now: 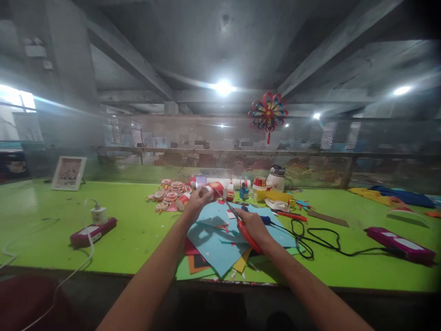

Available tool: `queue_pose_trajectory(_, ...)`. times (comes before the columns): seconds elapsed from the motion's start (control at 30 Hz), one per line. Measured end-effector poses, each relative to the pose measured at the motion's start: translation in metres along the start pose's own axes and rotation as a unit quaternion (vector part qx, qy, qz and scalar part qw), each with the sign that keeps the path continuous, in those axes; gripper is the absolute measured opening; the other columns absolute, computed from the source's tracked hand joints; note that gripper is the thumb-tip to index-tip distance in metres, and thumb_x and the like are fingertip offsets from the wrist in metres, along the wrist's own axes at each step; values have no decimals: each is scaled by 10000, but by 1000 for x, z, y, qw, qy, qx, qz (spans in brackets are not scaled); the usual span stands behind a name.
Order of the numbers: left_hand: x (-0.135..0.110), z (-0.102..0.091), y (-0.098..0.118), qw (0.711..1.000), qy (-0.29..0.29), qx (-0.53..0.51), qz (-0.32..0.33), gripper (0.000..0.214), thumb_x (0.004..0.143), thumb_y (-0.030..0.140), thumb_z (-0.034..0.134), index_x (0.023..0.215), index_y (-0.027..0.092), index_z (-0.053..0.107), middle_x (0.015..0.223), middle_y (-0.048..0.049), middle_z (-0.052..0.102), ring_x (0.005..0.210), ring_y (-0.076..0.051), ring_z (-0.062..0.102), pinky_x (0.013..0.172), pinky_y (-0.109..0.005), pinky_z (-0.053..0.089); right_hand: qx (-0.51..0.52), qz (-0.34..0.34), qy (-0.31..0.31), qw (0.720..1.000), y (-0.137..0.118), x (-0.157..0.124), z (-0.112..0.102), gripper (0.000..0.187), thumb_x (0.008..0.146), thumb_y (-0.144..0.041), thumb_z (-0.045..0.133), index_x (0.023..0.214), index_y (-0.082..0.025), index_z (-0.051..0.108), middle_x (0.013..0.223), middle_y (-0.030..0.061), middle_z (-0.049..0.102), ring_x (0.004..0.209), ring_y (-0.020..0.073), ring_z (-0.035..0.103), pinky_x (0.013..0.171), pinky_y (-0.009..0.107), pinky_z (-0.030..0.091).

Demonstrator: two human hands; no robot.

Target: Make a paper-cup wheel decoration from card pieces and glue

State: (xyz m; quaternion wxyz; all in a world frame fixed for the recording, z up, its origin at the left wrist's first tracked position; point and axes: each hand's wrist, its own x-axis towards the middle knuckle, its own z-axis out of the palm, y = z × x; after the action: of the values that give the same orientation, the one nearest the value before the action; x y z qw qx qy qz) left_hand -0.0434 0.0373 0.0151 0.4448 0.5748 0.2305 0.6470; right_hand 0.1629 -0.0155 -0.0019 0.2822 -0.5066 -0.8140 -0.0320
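My left hand (199, 198) is closed round a red and white paper cup (214, 189), held just above the green table (138, 230). My right hand (254, 226) grips red-handled scissors (245, 230), their blades pointing up-left toward the cup. Under both hands lies a stack of coloured paper sheets (220, 239), mostly light blue, with red, orange and yellow edges showing. Small paper scraps lie on the sheets.
A pile of red and white paper pieces (168, 193) sits behind the left hand. Rolls, cups and a white jar (276, 178) stand at the back. A black cable (310, 239) runs right to a magenta power strip (399, 244). Another strip with a charger (93, 230) lies left. A wire mesh fence runs behind.
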Motion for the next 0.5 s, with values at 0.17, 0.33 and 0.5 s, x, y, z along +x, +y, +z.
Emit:
queue_pose_trajectory(0.17,3,-3,-3,1000,8,-1,2,385,670,304,708,998,141,590,913,-60,622,828,-197,620,787,-406,514,21,3,-7,1000,1,2,1,436,769,-99,447,1143,-248,614,927,39,720,865,204,643,716,218,395)
queue_pose_trajectory(0.33,4,-5,-5,1000,16,-9,5,452,660,282,704,1068,144,568,954,-71,630,842,-203,623,786,-403,512,42,-8,-3,999,0,1,3,455,752,-102,446,1151,-242,614,914,33,720,847,210,642,710,226,416)
queue_pose_trajectory(0.5,5,-7,-9,1000,27,9,3,544,638,266,716,1138,125,552,968,-97,647,848,-214,626,784,-380,500,122,-25,7,992,-1,-2,3,468,743,-100,433,1155,-235,610,893,14,710,810,201,631,722,242,431)
